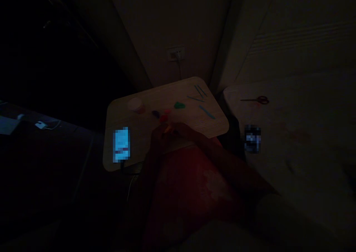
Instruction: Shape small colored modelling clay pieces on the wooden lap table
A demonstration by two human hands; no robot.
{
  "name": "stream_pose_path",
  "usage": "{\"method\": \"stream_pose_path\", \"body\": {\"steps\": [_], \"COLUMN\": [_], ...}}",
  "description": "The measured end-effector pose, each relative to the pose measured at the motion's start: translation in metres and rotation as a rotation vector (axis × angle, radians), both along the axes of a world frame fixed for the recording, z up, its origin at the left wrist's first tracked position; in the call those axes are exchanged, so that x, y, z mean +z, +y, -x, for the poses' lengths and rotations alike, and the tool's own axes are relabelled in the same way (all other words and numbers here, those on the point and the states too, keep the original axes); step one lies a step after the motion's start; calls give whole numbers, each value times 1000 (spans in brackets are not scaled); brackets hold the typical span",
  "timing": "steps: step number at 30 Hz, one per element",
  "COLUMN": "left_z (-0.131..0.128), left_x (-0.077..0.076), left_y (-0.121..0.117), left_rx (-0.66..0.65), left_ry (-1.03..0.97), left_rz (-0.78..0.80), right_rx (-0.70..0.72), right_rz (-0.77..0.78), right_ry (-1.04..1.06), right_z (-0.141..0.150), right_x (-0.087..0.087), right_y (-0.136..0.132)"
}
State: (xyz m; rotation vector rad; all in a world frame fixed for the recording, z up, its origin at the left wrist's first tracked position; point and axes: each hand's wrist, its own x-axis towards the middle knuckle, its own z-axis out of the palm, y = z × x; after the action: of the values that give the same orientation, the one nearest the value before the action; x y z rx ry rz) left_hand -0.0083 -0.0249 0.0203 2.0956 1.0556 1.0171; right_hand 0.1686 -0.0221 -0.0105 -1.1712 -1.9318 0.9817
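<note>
The scene is very dark. My left hand (157, 135) and my right hand (180, 130) meet at the near edge of a small wooden table (139, 137), fingers curled together around a small orange bit (167, 128) that I cannot make out clearly. Just beyond them on the table lie small lumps of coloured clay: a red piece (164, 117), a dark blue piece (155, 113) and a green piece (179, 105). Red clothing (189, 185) covers my lap below the hands.
A lit phone screen (121, 144) lies at the table's near left. A pale round tub (135, 104) and several thin blue sticks (200, 92) are farther back. Red-handled scissors (257, 100) and a second blurred screen (252, 138) rest on the bed at right. A wall socket (176, 54) with a cable is behind.
</note>
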Motion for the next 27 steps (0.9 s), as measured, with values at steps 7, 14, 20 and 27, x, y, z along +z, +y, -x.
{"method": "stream_pose_path", "body": {"steps": [7, 14, 20, 27], "left_z": [-2, 1, 2, -3], "left_x": [4, 8, 5, 4], "left_y": [-3, 0, 2, -2], "left_rx": [-47, -18, 8, -86], "left_ry": [-101, -227, -237, -70], "left_rz": [43, 203, 177, 185], "right_rx": [-51, -176, -99, 76], "right_rz": [258, 282, 218, 125], "right_ry": [350, 457, 301, 100], "right_z": [-3, -4, -10, -9], "right_x": [15, 24, 25, 13], "right_y": [-5, -9, -8, -7]}}
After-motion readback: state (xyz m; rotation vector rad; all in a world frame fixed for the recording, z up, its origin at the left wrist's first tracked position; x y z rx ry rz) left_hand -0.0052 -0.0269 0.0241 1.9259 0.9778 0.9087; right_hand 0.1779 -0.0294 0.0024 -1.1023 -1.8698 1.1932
